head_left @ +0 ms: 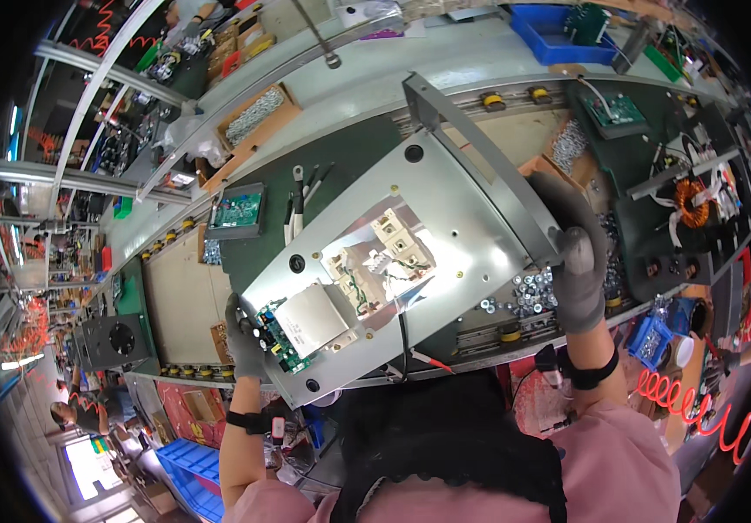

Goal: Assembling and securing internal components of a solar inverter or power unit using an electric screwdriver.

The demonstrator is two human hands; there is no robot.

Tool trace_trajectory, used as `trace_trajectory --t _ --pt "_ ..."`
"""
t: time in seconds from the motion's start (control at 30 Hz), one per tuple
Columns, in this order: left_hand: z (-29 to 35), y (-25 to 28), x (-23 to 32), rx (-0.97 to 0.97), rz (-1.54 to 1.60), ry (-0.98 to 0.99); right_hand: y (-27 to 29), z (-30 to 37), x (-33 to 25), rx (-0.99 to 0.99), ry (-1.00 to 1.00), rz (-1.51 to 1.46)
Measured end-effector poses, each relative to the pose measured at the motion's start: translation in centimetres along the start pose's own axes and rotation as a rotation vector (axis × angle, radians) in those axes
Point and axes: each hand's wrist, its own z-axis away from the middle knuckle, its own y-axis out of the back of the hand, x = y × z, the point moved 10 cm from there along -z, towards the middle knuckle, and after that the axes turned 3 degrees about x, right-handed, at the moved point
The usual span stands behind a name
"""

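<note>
A large silvery metal chassis plate [471,209] sits slantwise between my hands over the workbench. It bears a flat metal-cased module [310,321] on a green circuit board [280,353], and pale terminal blocks [393,244] show through its cut-out. A grey metal frame [489,161] rises along its right end. My gloved left hand [243,336] is closed on the plate's left end beside the circuit board, fingers partly hidden. Closed round the grey frame's near corner is my gloved right hand [578,253], thumb on top. Black cables [404,344] hang below the plate's near edge.
Loose nuts [528,295] lie right of the plate. A boxed green board [236,212] and cable lugs [297,200] lie to its left. A roller conveyor [508,333] runs along the near side. Farther right stands an assembly with a copper coil [692,203]; a blue bin [558,39] is behind.
</note>
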Motion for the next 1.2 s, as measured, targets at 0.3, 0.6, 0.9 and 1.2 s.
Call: trace_trajectory --t 0.3,0.6,0.9,1.2 --pt "-0.2 2.5 -0.6 0.052 -0.058 -0.183 -6.5 1.6 -5.5 0.138 0.396 0.642" --pt "-1.7 7.0 -5.2 0.098 0.596 0.225 -17.2 0.1 -6.9 -0.201 0.566 0.667" --pt "-0.6 13.0 -11.2 0.448 0.379 0.245 -28.6 -15.1 4.7 -0.5 0.284 0.508" --pt "-2.4 12.5 -11.3 0.479 0.473 0.314 8.6 -8.1 27.4 -0.175 -0.598 1.239"
